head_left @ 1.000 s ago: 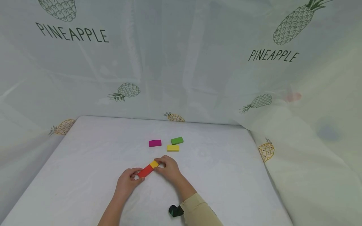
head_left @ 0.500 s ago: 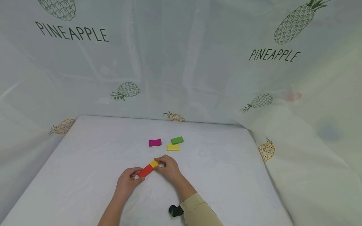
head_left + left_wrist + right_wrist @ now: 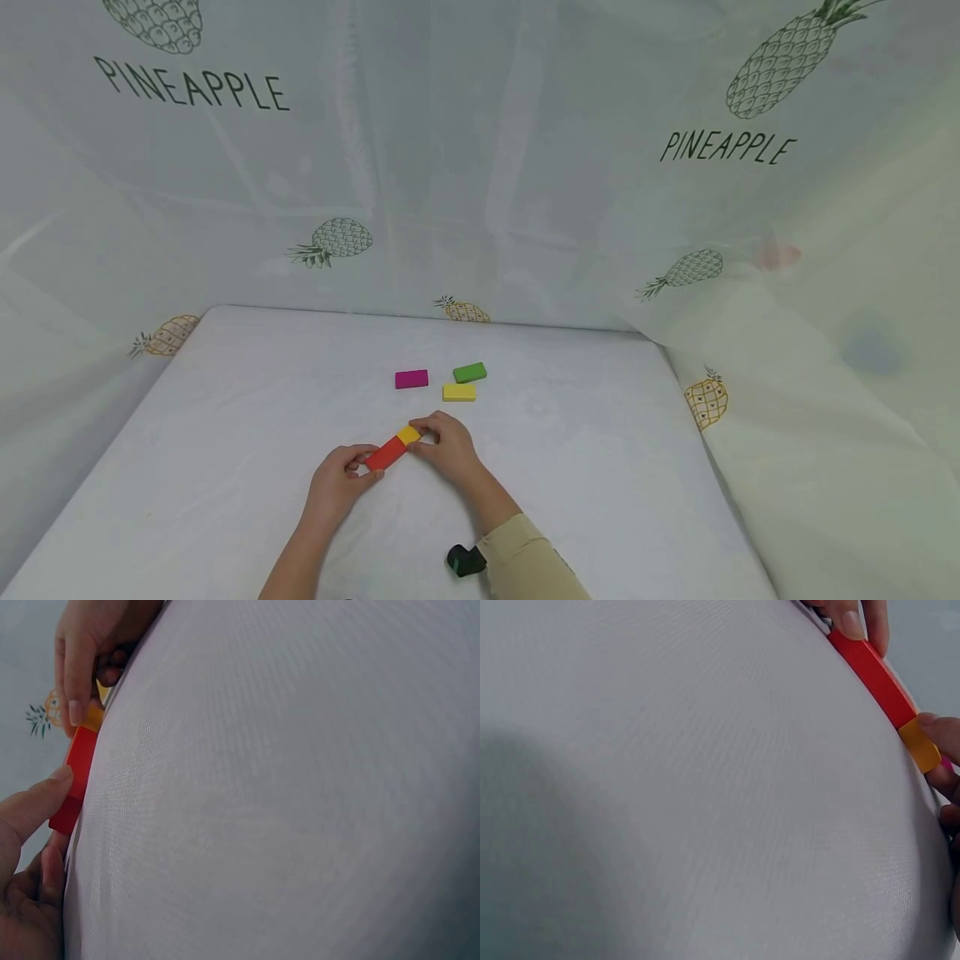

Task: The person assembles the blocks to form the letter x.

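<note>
In the head view a red block (image 3: 386, 454) lies slantwise near the middle of the table, end to end with a shorter orange-yellow block (image 3: 408, 435). My left hand (image 3: 335, 485) pinches the red block's near end between thumb and fingers. At the other end, my right hand (image 3: 448, 448) pinches the orange-yellow block. The right wrist view shows the red block (image 3: 876, 679) meeting the orange-yellow block (image 3: 919, 745) in one line on the cloth. From the left wrist, my thumb (image 3: 46, 799) presses the red block's side (image 3: 81, 769).
Beyond the hands lie a magenta block (image 3: 412, 380), a green block (image 3: 470, 372) and a yellow block (image 3: 459, 392). A dark object (image 3: 465, 561) sits beside the right sleeve. A pineapple-print curtain (image 3: 480, 167) hangs behind the white table (image 3: 225, 400).
</note>
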Demonstrator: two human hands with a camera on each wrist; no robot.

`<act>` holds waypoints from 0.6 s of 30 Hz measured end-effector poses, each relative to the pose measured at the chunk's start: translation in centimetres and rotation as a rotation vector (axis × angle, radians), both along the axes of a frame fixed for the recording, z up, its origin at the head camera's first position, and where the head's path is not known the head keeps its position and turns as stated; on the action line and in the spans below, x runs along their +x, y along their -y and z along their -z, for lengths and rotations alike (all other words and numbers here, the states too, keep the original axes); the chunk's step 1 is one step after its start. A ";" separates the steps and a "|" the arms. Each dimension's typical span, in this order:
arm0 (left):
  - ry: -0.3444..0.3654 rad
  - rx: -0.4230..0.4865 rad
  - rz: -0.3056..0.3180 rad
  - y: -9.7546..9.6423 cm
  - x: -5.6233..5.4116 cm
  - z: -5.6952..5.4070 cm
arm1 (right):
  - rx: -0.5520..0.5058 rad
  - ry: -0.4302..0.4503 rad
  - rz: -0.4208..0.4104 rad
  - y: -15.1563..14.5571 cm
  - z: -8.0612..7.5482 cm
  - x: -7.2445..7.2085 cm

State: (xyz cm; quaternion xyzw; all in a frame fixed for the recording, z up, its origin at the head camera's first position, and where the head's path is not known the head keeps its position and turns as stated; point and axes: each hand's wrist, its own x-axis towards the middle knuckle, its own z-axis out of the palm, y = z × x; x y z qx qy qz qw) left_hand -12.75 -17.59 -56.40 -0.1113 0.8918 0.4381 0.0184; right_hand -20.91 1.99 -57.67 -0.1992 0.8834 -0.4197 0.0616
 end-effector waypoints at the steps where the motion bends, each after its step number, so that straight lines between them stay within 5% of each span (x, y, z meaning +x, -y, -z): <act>1: -0.001 -0.001 0.000 0.0 0.0 0.0 | -0.001 0.001 0.001 0.0 0.0 0.0; 7: -0.002 -0.003 -0.003 -0.1 -0.1 0.0 | -0.029 0.018 0.010 -0.1 -0.3 0.1; 18: 0.011 -0.016 -0.014 -0.2 -0.2 0.2 | -0.191 0.176 0.058 -0.6 -2.0 -0.7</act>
